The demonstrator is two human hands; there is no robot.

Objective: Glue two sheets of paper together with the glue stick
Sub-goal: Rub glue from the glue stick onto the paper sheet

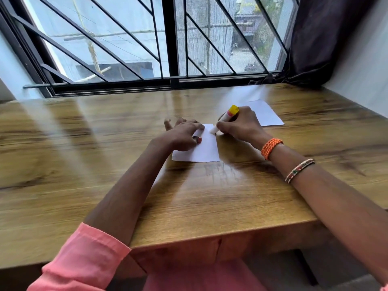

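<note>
1. Wood-grain desk (84, 148) stands against a barred window (147, 38), with a dark curtain (319, 38) bunched at the right corner.
2. Near sheet of paper (204, 151) lies flat on the desk in front of the person.
3. Left hand (181, 136) rests on the sheet's left part, fingers spread and pressing it down; the thumb, its nail painted red, lies on the paper.
4. Right hand (241, 124) grasps the glue stick (224, 118), tilted, its yellow end up and its white tip touching the sheet's top right corner.
5. Second sheet of paper (266, 115) lies farther right, behind the right hand, apart from the first.
6. Orange woven band (270, 148) and beaded bangles (300, 170) circle the right wrist; a pink sleeve (84, 259) covers the left upper arm.
</note>
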